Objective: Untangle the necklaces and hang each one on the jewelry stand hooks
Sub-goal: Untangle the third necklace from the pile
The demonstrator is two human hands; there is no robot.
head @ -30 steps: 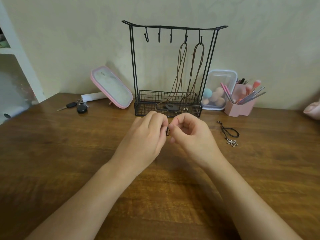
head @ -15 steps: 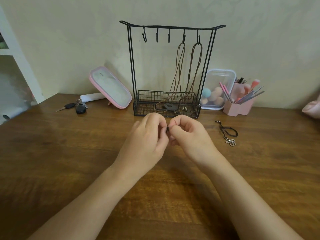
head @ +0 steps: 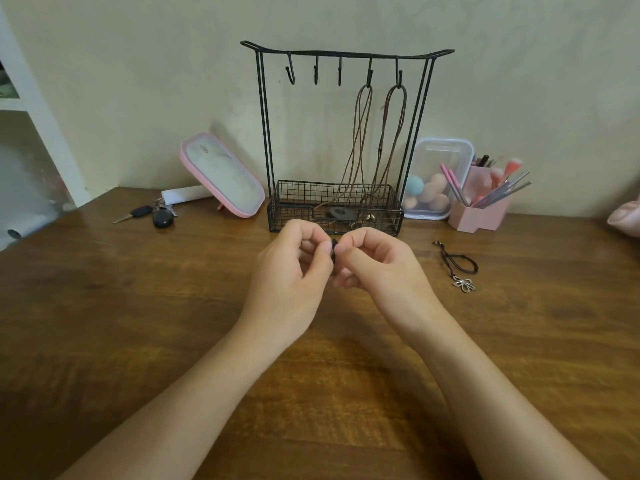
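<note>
A black wire jewelry stand (head: 346,53) with several hooks stands at the back of the wooden table (head: 104,306). Two brown cord necklaces (head: 362,133) hang from its two right hooks, their pendants down in the wire basket (head: 332,202). In front of the basket, my left hand (head: 291,271) and my right hand (head: 384,268) meet fingertip to fingertip and pinch a small black cord (head: 334,247) between them; most of it is hidden by my fingers. A black cord necklace with a silver flower pendant (head: 462,268) lies on the table to the right.
A pink tilted mirror (head: 221,174) and keys (head: 152,214) sit left of the stand. A clear box of makeup sponges (head: 436,178) and a pink brush holder (head: 481,209) sit to its right. A white shelf (head: 27,109) rises at the far left.
Both hands stay together on the small black cord and have shifted slightly up and away from me. The fingers work at it; the stand and the flower necklace have not moved.
</note>
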